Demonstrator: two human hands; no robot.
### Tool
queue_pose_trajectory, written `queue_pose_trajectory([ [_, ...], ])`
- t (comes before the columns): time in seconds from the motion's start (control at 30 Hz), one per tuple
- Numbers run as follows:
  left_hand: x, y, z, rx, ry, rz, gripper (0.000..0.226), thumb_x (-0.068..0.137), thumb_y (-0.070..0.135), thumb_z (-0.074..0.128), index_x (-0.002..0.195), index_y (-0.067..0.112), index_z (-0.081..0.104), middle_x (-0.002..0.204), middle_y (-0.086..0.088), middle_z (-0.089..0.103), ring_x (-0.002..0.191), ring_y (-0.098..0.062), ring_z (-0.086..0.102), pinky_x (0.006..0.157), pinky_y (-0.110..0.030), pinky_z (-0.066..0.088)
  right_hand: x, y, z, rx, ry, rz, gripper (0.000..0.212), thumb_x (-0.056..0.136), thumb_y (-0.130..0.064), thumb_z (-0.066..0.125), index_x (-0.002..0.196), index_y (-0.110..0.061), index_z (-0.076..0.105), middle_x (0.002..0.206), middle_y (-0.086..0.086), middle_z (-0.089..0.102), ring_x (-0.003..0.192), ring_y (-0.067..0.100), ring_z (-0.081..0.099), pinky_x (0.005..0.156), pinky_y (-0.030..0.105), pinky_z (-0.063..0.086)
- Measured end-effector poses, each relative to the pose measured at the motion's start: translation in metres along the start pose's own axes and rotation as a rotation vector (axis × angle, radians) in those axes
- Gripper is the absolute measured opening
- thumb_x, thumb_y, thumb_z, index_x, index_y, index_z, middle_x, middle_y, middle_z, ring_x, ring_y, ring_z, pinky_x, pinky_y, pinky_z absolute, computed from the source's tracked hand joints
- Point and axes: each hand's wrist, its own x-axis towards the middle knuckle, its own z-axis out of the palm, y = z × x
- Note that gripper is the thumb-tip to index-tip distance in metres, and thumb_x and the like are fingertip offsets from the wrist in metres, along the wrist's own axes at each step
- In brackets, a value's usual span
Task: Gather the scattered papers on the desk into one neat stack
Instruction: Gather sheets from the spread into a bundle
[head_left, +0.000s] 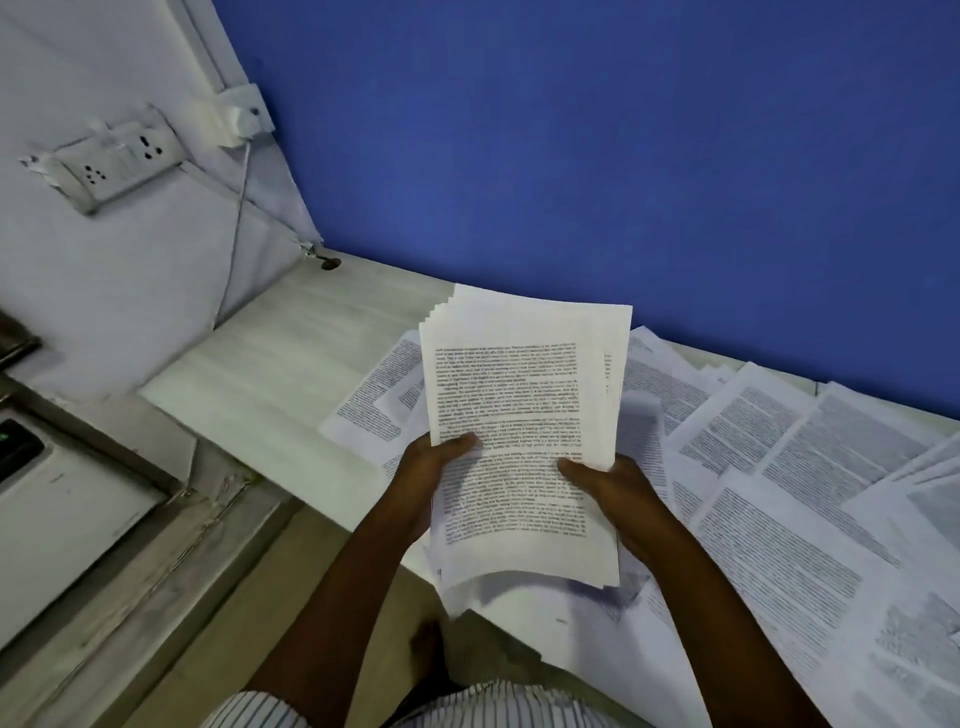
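Observation:
I hold a thick stack of printed papers (519, 384) upright above the desk (249, 374), its sheets fanned unevenly at the top left corner. My left hand (431, 473) grips the stack's left edge, thumb across the printed face. My right hand (618, 493) grips the right edge the same way. Several loose printed sheets (789, 457) lie scattered and overlapping on the desk to the right and beneath the stack. One more sheet (379, 400) pokes out on the left behind the stack.
A blue wall (571, 156) backs the desk. On the white wall to the left are a socket strip (114, 161) and a thin cable (236, 228) running down to the desk. A white device (62, 514) sits lower left, below the desk edge.

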Motion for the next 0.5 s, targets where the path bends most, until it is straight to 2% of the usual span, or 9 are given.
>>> queue_pose_trajectory([
  [0.1,0.011,-0.001,-0.014,-0.049,-0.042,-0.076,0.042,0.086,0.017,0.072,0.127,0.01,0.064,0.122,-0.013,0.07,0.112,-0.034,0.066,0.101,-0.047,0.05,0.017,-0.005,0.03,0.014,0.063,-0.012,0.026,0.088,-0.01,0.072,0.113,-0.02,0.071,0.108,-0.002,0.075,0.1,0.016,0.071,0.085,0.029,0.055],
  [0.2,0.028,0.005,-0.044,0.207,0.004,-0.091,0.034,0.088,0.018,0.073,0.122,0.013,0.067,0.115,-0.007,0.073,0.103,-0.024,0.07,0.097,-0.039,0.054,0.036,-0.012,0.063,0.035,0.185,-0.04,0.021,0.09,-0.012,0.07,0.109,-0.021,0.071,0.101,-0.005,0.075,0.093,0.013,0.071,0.072,0.023,0.054],
  [0.27,0.042,0.01,-0.077,0.297,0.029,-0.072,0.028,0.089,0.014,0.072,0.116,0.015,0.069,0.113,-0.005,0.074,0.1,-0.02,0.071,0.093,-0.033,0.056,0.05,-0.011,0.086,0.014,0.226,-0.041,0.019,0.09,-0.017,0.07,0.108,-0.023,0.07,0.101,-0.005,0.074,0.094,0.013,0.07,0.077,0.026,0.054],
  [0.37,0.056,0.02,-0.137,0.244,0.085,-0.023,0.025,0.088,0.009,0.072,0.112,0.015,0.071,0.107,-0.001,0.075,0.095,-0.014,0.072,0.082,-0.022,0.056,0.071,0.003,0.131,-0.098,0.173,0.0,0.028,0.091,-0.023,0.07,0.118,-0.019,0.07,0.108,-0.004,0.074,0.099,0.014,0.07,0.089,0.031,0.054],
  [0.43,0.061,0.023,-0.177,0.208,0.152,0.001,0.024,0.086,0.009,0.074,0.11,0.014,0.073,0.106,-0.002,0.076,0.096,-0.016,0.073,0.084,-0.026,0.057,0.084,0.018,0.164,-0.218,0.116,0.016,0.031,0.092,-0.023,0.068,0.123,-0.019,0.067,0.113,-0.004,0.072,0.1,0.011,0.068,0.086,0.027,0.052],
  [0.5,0.062,0.024,-0.21,0.22,0.212,0.027,0.021,0.087,0.008,0.074,0.107,0.017,0.073,0.099,0.004,0.077,0.092,-0.013,0.073,0.081,-0.025,0.058,0.096,0.035,0.192,-0.362,0.087,0.043,0.033,0.094,-0.019,0.063,0.128,-0.016,0.061,0.118,-0.002,0.068,0.101,0.012,0.064,0.087,0.028,0.05],
])
